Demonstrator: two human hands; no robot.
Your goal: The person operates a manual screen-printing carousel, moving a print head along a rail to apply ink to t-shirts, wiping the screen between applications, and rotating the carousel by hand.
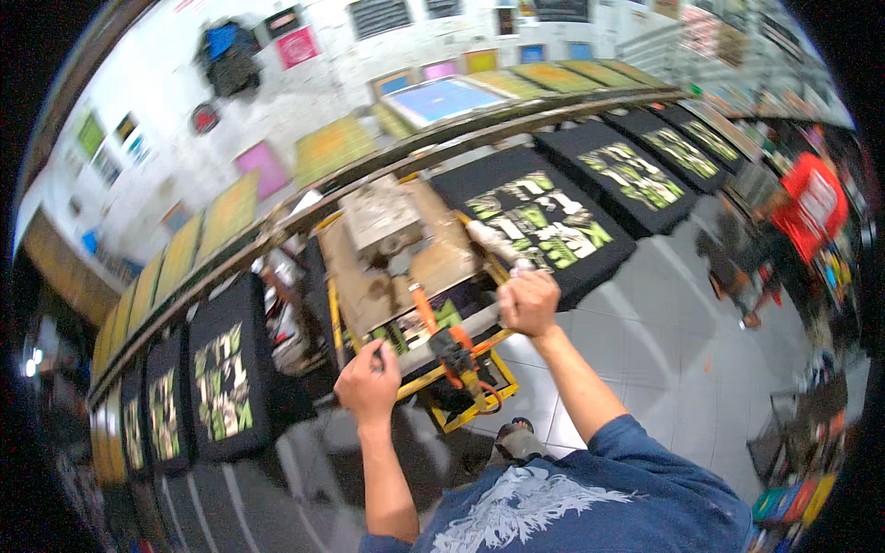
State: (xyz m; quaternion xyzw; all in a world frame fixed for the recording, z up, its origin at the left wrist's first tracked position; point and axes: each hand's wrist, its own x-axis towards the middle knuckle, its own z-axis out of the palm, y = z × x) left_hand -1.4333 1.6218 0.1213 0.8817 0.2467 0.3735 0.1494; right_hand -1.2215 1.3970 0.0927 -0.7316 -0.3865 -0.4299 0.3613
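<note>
My left hand (369, 382) is closed in a fist by the front left corner of a yellow metal frame (334, 313). What it grips, if anything, is hidden by the fingers. At the frame's right side my right hand (529, 300) is closed round the near end of a pale bar (493, 241). Between the hands lies an orange and black device (449, 350) with an orange cable. A brown flat panel (442, 249) carrying a grey metal box (380, 219) fills the frame. Under its near edge, part of a green and cream print shows.
Black shirts with green and cream prints lie along the bench on the left (223, 392) and right (544, 221). Behind them runs a long rail (479, 138) with printing screens leaning beyond it. On the right, a person in a red shirt (811, 207) bends over the tiled floor.
</note>
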